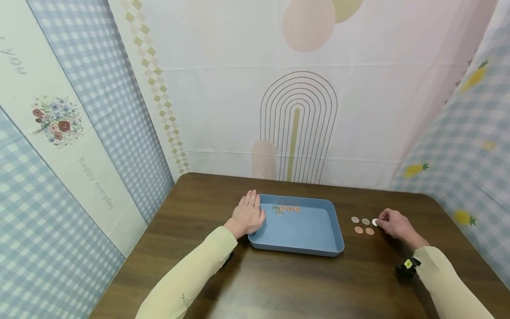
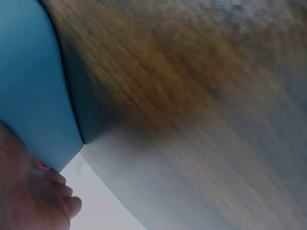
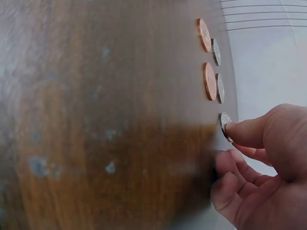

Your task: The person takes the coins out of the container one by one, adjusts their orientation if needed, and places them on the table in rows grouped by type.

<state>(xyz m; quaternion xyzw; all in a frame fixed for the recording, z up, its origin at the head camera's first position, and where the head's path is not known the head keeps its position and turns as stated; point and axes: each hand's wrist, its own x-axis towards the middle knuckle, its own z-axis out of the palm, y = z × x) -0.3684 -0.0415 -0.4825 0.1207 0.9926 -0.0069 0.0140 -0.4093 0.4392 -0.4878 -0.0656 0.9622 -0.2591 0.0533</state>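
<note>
your left hand (image 1: 249,215) lies flat and relaxed on the table (image 1: 199,274), fingers straight, touching the left wall of the blue tray (image 1: 318,248); it looks placed there to keep the tray from sliding. your right hand (image 1: 394,223), well to the right of the tray, has its fingers curled, and the fingertips (image 3: 237,129) pinch the edge of a silver coin (image 1: 375,222), which seems tipped up off the wood for an easier grip.

right of the tray you have five coins in two short rows: three silver ones, counting the pinched one, farther from you, and two copper coins (image 1: 364,230) nearer you. inside the tray, against its far wall, sits a row of coins (image 1: 286,208): three copper ones show clearly, plus a greyish cluster at the left end too blurred to count.
</note>
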